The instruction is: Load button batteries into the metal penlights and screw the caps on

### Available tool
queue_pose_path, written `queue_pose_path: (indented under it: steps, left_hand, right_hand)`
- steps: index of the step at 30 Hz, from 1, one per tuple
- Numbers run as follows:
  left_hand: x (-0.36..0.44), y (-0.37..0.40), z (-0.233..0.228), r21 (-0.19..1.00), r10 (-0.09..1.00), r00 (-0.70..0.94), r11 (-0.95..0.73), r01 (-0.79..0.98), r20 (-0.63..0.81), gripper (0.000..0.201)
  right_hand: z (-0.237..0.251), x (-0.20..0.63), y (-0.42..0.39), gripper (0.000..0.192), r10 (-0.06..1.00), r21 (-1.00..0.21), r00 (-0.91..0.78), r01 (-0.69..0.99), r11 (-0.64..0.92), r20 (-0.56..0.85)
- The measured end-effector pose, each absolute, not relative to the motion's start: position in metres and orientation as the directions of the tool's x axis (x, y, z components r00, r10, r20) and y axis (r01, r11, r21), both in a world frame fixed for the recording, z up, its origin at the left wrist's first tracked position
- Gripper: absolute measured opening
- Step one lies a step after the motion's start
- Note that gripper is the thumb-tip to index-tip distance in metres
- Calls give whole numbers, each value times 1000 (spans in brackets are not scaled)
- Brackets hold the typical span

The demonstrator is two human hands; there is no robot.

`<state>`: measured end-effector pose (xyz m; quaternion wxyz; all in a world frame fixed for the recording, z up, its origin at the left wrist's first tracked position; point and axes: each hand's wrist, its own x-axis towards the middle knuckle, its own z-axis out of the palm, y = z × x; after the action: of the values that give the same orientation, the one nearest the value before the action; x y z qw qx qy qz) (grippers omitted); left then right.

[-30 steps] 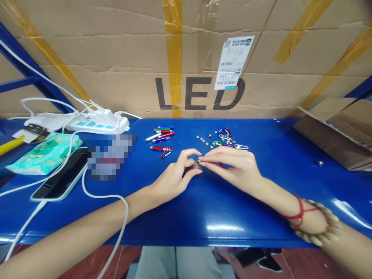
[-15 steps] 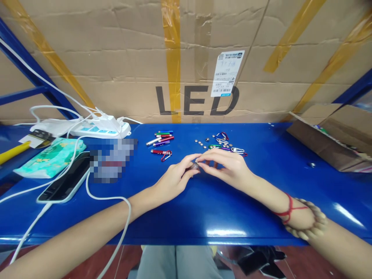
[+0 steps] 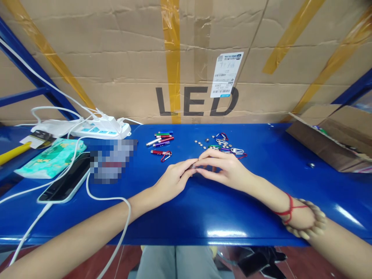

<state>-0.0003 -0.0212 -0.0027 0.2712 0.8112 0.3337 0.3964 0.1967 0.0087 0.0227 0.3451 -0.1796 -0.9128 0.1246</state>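
— Two big things frame it all: the cardboard wall (image 3: pixel 116 77) marked LED along the far edge, and the blue table (image 3: pixel 203 209) in front of it.

— And at the right edge?

— An open cardboard box (image 3: pixel 334 143) lies tilted there. Something pale shows inside, but I cannot tell what it holds.

— What sits on the left side?

— A white power strip (image 3: pixel 99 130) near the far left corner, probably kept there so its cable (image 3: pixel 110 198) can reach the phone (image 3: pixel 65 182) lying flat nearer the front. A green tissue pack (image 3: pixel 49 157) lies just beside the phone.

— Now the hands.

— Both rest near the middle of the table, meeting fingertip to fingertip. The left hand (image 3: pixel 173 180) has thumb and forefinger pressed together on a small metal part (image 3: pixel 194 166), and the right hand (image 3: pixel 225 168) pinches the same piece from the other side, its remaining fingers loosely curled. I judge they hold it low and close so the tiny piece stays steady.

— Where are the spares?

— Just beyond the hands, toward the far edge: a bunch of little coloured flashlights (image 3: pixel 161 138) on the left, key clips (image 3: pixel 228 146) on the right, and a scatter of button batteries (image 3: pixel 201 144) between, all loose within easy reach. One stray battery (image 3: pixel 312 165) lies well apart, near the box.
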Motion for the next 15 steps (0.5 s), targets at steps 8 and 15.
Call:
queue_pose_path:
  steps: [8,15]
  left_hand:
    - [-2,-19,-6,668,734,500,-656,351,459,21]
    - [0,-14,0,787,818,451,-523,326,357,22]
  right_hand:
    - [25,194,4,14,512,-407,-693,331,851,508]
    - [54,221,19,19,650,-333,-465,594,732,600]
